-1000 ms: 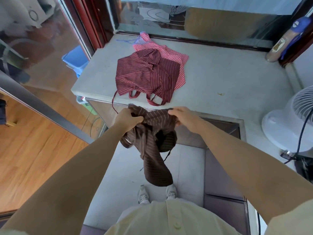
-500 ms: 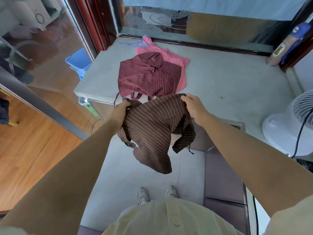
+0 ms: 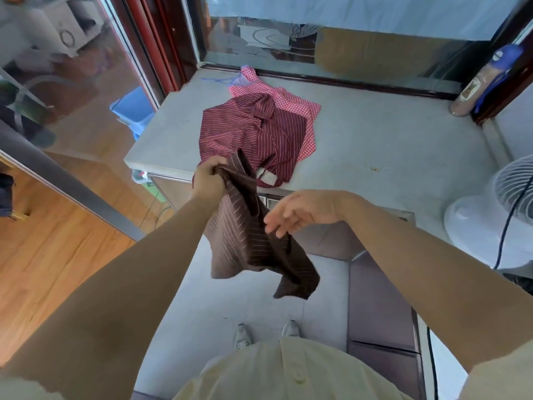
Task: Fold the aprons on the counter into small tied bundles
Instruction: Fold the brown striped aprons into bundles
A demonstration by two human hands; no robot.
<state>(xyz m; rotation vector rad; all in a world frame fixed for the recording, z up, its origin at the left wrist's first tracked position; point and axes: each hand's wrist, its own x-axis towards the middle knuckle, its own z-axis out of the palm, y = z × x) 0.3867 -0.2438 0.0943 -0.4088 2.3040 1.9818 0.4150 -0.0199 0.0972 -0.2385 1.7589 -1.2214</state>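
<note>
gripping brown apron (image 3: 248, 243) at counter (image 3: 375, 145) edge: left hand (image 3: 210, 178); right hand (image 3: 300, 210) spread, holding nothing.

A grey stone counter (image 3: 375, 145) runs toward 12 o'clock and ends at a window (image 3: 331, 47) with patterned frosted glass in a dark red frame (image 3: 360, 85). At 10 o'clock a glass door (image 3: 72, 67) reflects the room, and a blue bin (image 3: 132, 111) shows behind it. A wooden floor (image 3: 57, 241) lies at 9 o'clock and grey floor tiles (image 3: 202, 313) at 6 o'clock. Dark cabinet doors (image 3: 380, 301) stand at 4 o'clock. A white fan (image 3: 473, 220) with a black cord (image 3: 509, 220) sits at 3 o'clock. Soft daylight fills the room.
</note>
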